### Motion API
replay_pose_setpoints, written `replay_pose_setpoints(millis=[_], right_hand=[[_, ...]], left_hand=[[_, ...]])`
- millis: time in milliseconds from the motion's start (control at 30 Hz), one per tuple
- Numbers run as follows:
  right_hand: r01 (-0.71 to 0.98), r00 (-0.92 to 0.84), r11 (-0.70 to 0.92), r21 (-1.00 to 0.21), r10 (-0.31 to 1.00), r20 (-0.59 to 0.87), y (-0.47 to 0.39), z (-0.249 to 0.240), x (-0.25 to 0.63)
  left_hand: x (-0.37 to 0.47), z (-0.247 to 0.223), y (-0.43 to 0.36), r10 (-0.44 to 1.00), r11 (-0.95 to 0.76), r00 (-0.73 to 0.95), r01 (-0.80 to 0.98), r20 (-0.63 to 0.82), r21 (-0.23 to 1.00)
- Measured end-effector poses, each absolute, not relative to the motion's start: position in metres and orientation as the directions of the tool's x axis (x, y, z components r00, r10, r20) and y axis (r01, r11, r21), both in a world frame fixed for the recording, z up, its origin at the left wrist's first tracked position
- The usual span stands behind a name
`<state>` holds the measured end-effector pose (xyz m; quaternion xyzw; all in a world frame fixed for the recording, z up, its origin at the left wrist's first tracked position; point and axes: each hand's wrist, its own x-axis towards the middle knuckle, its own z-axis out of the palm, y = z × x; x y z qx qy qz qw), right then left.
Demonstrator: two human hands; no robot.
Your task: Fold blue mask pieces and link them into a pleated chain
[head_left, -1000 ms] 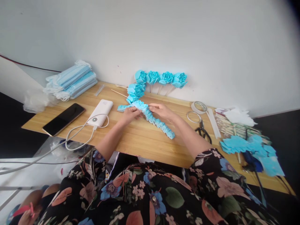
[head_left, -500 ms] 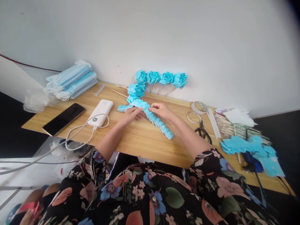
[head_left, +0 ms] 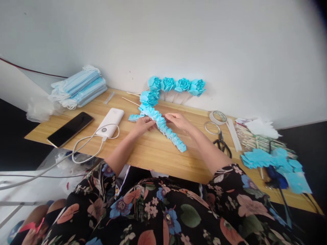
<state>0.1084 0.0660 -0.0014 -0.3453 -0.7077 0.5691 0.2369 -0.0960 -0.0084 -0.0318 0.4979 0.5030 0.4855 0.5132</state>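
A pleated light-blue strip (head_left: 168,131) runs slantwise over the desk, its near end pointing toward me on the right. My left hand (head_left: 143,125) is closed on the strip's left edge, thumb on top and some fingers hidden underneath. At the opposite edge my right hand (head_left: 178,121) has its thumb and fingers brought together on the strip; the fingertips are partly hidden by the folds. Just beyond the hands are blue ruffled flowers on thin sticks, one flower (head_left: 149,98) close to the strip's far end and another flower (head_left: 197,87) against the wall.
On the left lie a stack of face masks (head_left: 79,86), a phone (head_left: 71,129) and a white power bank (head_left: 110,123) with its cable. To the right are tape rolls (head_left: 217,117), scissors (head_left: 222,146), a pile of sticks (head_left: 251,137) and more blue pieces (head_left: 258,158).
The strip's near end has shifted slightly left. My right hand's fingertips have moved slightly right along the strip's edge, while my left hand keeps its hold.
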Motion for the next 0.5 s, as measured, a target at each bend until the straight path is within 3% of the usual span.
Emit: replay_pose_setpoints(millis=[200,500], right_hand=[[0.344,-0.650,0.133,-0.930,0.748,-0.133,0.061,-0.002,0.114],[0.370,-0.588,0.230,-0.900,0.808,-0.036,0.057,0.008,0.111]], left_hand=[[-0.095,-0.032,-0.008,0.998,0.051,0.028,-0.037,-0.050,0.998],[-0.093,-0.024,-0.011,0.991,0.098,0.093,-0.048,-0.094,0.994]])
